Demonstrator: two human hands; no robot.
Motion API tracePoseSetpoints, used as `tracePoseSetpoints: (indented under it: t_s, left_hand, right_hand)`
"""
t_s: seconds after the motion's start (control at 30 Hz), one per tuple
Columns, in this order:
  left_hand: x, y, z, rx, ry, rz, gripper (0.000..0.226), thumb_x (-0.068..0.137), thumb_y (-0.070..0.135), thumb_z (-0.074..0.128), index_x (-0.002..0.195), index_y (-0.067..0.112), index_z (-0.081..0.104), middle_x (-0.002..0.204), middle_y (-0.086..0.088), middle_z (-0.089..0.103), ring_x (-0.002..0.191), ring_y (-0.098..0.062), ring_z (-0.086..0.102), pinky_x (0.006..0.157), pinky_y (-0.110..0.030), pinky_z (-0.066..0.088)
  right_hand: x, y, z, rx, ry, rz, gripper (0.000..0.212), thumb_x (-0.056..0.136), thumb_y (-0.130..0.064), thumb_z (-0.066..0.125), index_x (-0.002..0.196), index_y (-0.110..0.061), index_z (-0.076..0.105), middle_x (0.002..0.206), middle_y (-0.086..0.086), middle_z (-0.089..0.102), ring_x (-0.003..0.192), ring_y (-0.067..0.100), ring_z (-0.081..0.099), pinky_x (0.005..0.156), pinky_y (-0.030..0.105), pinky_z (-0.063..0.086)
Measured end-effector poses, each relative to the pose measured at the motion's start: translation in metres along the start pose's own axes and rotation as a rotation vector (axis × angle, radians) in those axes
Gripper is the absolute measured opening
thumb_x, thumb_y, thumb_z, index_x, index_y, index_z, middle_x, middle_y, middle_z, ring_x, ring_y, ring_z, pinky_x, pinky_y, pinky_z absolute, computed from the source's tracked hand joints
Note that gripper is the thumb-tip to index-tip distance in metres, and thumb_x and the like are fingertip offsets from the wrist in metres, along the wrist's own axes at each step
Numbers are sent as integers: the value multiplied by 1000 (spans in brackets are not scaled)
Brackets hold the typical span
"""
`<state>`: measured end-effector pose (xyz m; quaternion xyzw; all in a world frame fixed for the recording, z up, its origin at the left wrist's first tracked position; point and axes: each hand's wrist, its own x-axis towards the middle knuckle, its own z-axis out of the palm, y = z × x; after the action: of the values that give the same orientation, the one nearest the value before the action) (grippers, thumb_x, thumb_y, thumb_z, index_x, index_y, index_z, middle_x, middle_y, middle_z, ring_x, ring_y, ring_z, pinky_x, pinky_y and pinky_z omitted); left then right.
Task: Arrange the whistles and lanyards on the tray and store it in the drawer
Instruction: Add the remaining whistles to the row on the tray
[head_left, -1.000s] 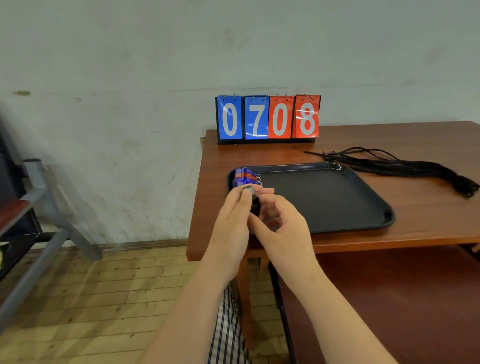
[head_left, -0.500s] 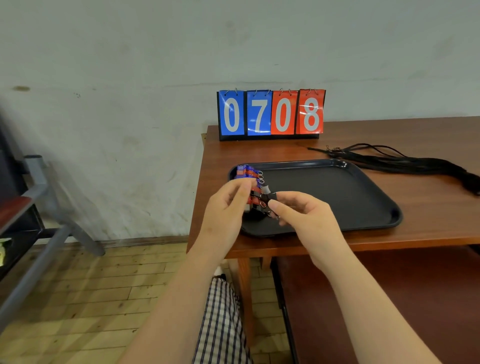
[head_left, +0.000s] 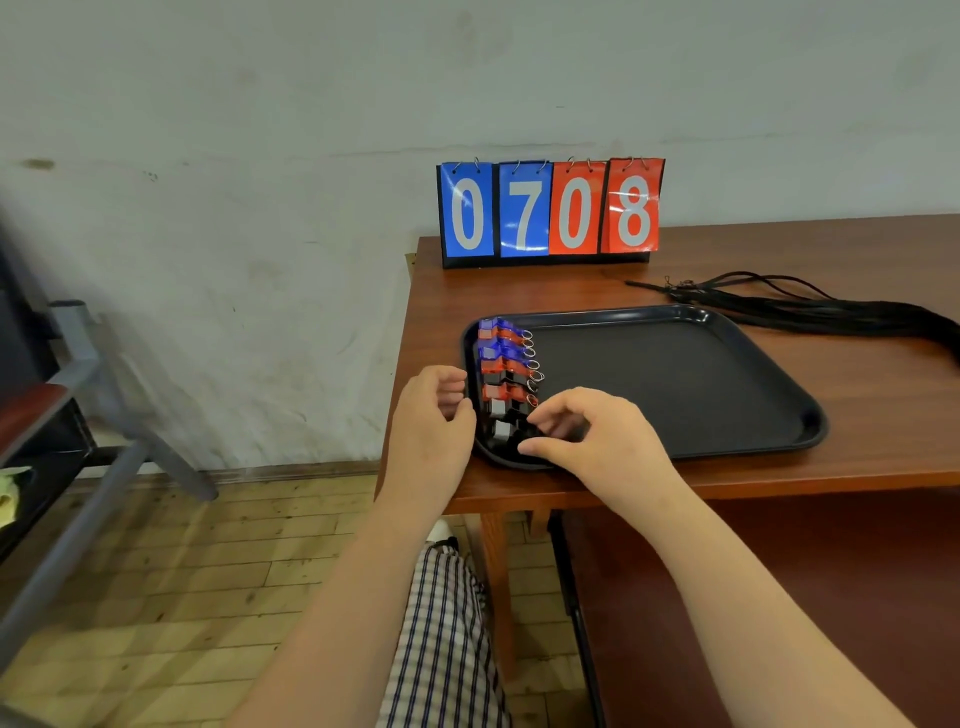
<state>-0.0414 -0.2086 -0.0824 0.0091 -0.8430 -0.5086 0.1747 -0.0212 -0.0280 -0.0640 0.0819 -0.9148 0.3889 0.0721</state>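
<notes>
While both hands are working at the tray's (head_left: 727, 410) left end, the whistles (head_left: 506, 374) are sitting in 1 column along that edge, running from 12 o'clock down to 6: blue and red at the far end, black nearest the person, key rings all pointing to 3 o'clock. Exact count is hard to tell; the near ones are partly hidden by fingers.

Left hand (head_left: 434, 431) is hovering just outside the tray rim at 9 o'clock of the column, fingers curled loosely, gripping nothing I can see. Right hand (head_left: 592, 436) is reaching over the near-left corner of the tray, thumb and fingers narrowly curled at the last black whistle; can't tell whether it's pinching it or just touching it.

Rest of the tray is lying bare, sitting on the table (head_left: 571, 296) near its front-left corner. Lanyards (head_left: 810, 312) are lying in a black bundle on the table at 2 o'clock from the tray, just beyond its far-right corner, off the tray. Scoreboard (head_left: 550, 210) is standing upright at 12 o'clock against the wall, reading 0708.
</notes>
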Motion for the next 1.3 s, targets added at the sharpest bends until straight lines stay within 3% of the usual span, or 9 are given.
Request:
tracePoseSetpoints:
  t_s: [0.37,0.63,0.93,1.3]
  left_hand:
    - [2,-2,2,2,17,18,27,94,8,59,117,22,59,111,7,61,96,3,57,73,-3,44]
    - [3,-4,3,0,17,26,26,93,8,59,115,23,59,110,6,61,95,2,57,74,-6,44]
    - [3,-3,3,15,20,19,26,93,8,60,113,23,58,110,6,61,93,5,56,71,1,42]
    - [3,1,2,39,-84,-29,26,99,11,52,122,22,56,116,11,57,106,-3,53,75,-9,37]
  right_hand:
    - [0,-2,3,-87,32,23,20,76,-48,77,89,-42,63,84,-18,62,82,0,58,68,21,46]
    - [-3,-1,3,-73,45,-12,17,80,-43,76,90,-44,63,85,-18,61,82,-1,57,67,18,43]
    - [-2,-2,4,-90,50,-2,16,80,-43,75,90,-46,63,84,-18,58,83,1,57,70,23,47]
    - [-3,-3,3,-57,57,-30,16,82,-40,75,97,-42,71,98,-19,61,87,1,60,77,31,54]
